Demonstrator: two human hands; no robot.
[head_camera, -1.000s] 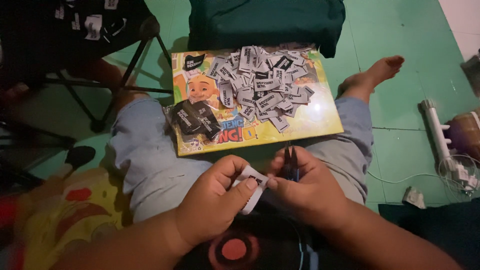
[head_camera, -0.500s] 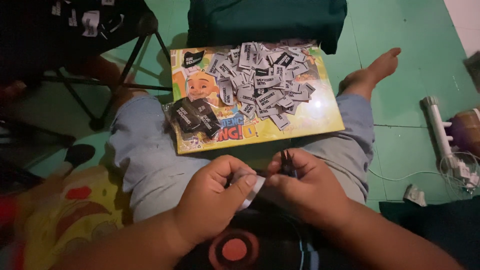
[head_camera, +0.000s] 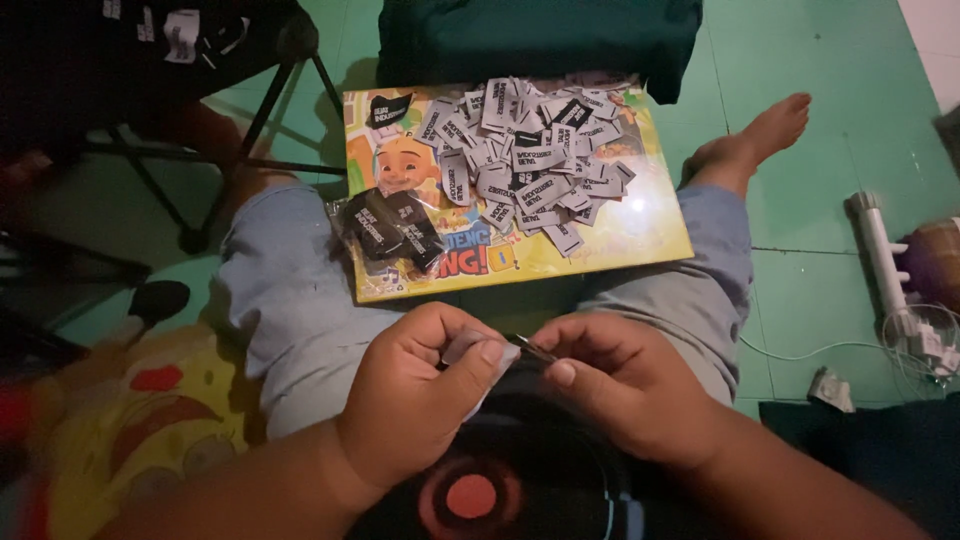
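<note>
The left hand (head_camera: 420, 395) pinches a small grey cloth label (head_camera: 478, 352) between thumb and fingers, low in the middle, just above the person's lap. The right hand (head_camera: 620, 385) is closed around a thin dark tool (head_camera: 537, 349) whose tip touches the label. On the knees lies a bright yellow cartoon board (head_camera: 620, 235) with a big pile of grey labels (head_camera: 530, 160) and a small stack of black labels (head_camera: 390, 228), and the green floor (head_camera: 830, 60) is all around.
</note>
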